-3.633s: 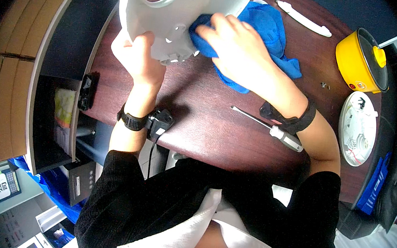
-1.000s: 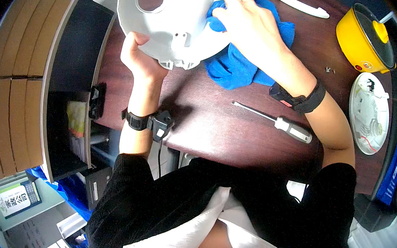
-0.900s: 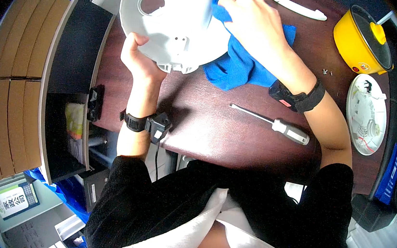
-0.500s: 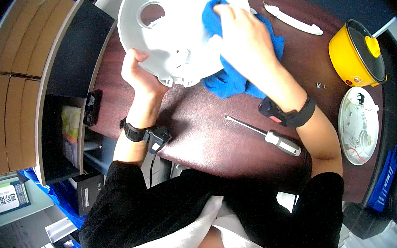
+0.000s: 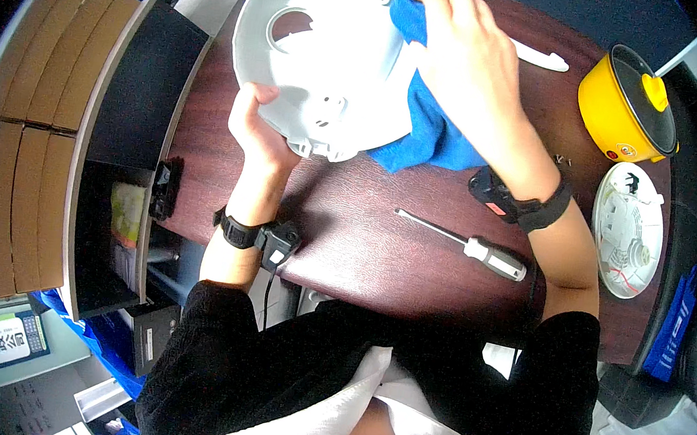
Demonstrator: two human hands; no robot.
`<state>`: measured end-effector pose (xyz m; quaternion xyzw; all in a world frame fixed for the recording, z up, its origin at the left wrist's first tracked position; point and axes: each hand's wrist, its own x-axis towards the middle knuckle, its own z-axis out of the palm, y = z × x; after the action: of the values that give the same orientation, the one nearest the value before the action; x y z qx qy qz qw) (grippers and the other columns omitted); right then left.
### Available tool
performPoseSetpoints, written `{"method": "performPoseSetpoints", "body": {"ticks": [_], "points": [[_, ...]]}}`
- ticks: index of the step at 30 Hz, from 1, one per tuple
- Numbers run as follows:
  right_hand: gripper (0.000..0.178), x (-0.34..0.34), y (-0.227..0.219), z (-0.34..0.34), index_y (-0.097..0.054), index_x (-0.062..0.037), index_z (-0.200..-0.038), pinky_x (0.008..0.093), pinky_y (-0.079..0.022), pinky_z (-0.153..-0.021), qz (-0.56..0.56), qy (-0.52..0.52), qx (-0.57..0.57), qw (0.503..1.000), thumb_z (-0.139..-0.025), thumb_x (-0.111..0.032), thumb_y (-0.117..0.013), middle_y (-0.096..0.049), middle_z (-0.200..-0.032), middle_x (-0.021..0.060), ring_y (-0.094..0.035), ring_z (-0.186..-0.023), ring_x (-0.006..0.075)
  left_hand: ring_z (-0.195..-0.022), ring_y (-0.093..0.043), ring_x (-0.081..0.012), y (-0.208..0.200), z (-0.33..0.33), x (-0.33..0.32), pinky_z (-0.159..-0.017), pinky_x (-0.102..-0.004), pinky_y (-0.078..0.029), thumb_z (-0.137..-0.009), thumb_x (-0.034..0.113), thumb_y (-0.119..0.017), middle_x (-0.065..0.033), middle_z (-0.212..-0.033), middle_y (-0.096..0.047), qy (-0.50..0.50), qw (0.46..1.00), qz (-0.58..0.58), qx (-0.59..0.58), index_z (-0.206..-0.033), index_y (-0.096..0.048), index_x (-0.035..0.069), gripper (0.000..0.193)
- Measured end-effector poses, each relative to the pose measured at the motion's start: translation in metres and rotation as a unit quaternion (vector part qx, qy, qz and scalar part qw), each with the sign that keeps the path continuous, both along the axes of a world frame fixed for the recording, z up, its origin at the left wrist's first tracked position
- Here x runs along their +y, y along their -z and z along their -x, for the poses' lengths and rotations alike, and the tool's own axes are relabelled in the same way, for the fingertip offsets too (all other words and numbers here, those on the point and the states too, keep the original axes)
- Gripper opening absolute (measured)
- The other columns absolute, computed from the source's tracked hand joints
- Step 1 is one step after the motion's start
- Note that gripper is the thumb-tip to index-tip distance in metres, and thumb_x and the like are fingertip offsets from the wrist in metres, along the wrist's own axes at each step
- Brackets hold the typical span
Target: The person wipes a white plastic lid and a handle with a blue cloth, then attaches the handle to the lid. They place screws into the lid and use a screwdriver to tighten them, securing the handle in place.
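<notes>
Tabletop, head view: dark reddish-brown wood grain [image 5: 409, 288], with cardboard boxes [image 5: 14, 208] and an open shelf unit [image 5: 139, 68] off its left side.
White shell: a round, hollow plastic housing [image 5: 338, 72] with a circular hole, held tilted above the far part of the table.
Left hand: gripping the shell's near-left edge [image 5: 264, 128], thumb over the rim; the other fingers are hidden behind it.
Right hand: fingers curled round a bunch of blue cloth [image 5: 470, 69] at the shell's right side, the rest of the cloth [image 5: 434, 133] spreading beneath the hand.
Screwdriver: grey-handled [image 5: 493, 258], lying nearer the person, blade pointing left.
Right end: a yellow pot [image 5: 619, 110] with a dark lid, small screws [image 5: 564, 161] near it, and a white oval part [image 5: 629, 234] with a red wire.
White handle: curved [image 5: 545, 58], partly behind the right hand.
</notes>
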<state>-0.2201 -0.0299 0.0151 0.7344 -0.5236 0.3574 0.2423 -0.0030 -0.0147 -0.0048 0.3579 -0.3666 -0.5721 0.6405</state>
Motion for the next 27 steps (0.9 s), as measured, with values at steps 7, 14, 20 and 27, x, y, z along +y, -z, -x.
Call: {"method": "performPoseSetpoints", "body": {"ticks": [7,14,20,27], "points": [[0.039,0.012,0.023,-0.016,-0.058,0.0036,-0.109,0.0382,-0.054,-0.071,-0.326,-0.161,0.047,0.93,-0.075,-0.015,-0.062,-0.062,-0.087,0.0203,-0.065,-0.08,0.0324,-0.104,-0.056,-0.0264,0.005,-0.003,-0.004,-0.087,-0.0406,-0.05,-0.072,0.017,-0.049,-0.0129,-0.112,-0.053,0.001,1.0,0.029,0.01,-0.121,-0.049,0.001,0.051],[0.039,0.013,0.011,-0.006,-0.061,0.0024,-0.107,0.0436,-0.051,-0.077,-0.315,-0.307,-0.04,0.897,-0.079,-0.025,-0.062,-0.064,-0.089,0.0227,-0.064,-0.084,0.0386,-0.096,-0.057,-0.0242,0.007,-0.01,-0.007,-0.084,-0.0373,-0.05,-0.075,0.019,-0.05,-0.012,-0.103,-0.054,-0.023,1.0,0.009,-0.005,-0.113,-0.051,-0.001,0.042],[0.042,-0.002,0.003,-0.004,-0.052,0.0007,-0.118,0.0432,-0.051,-0.086,-0.028,-0.117,-0.111,0.986,-0.079,-0.012,-0.061,-0.057,-0.111,0.0184,-0.06,-0.097,0.0369,-0.091,-0.058,-0.0236,-0.005,0.005,0.008,-0.08,-0.0361,-0.05,-0.075,0.021,-0.051,-0.0121,-0.101,-0.054,-0.036,0.999,-0.005,-0.018,-0.109,-0.052,-0.001,0.04],[0.028,0.035,0.019,-0.043,-0.055,0.0016,-0.105,0.0385,-0.054,-0.075,-0.21,-0.305,-0.012,0.929,-0.078,-0.007,-0.058,-0.057,-0.098,0.0173,-0.062,-0.089,0.0315,-0.102,-0.056,-0.0279,0.004,-0.007,-0.004,-0.087,-0.0383,-0.048,-0.074,0.019,-0.049,-0.0151,-0.111,-0.054,-0.037,0.999,-0.021,-0.002,-0.124,-0.046,-0.002,0.055]]}}
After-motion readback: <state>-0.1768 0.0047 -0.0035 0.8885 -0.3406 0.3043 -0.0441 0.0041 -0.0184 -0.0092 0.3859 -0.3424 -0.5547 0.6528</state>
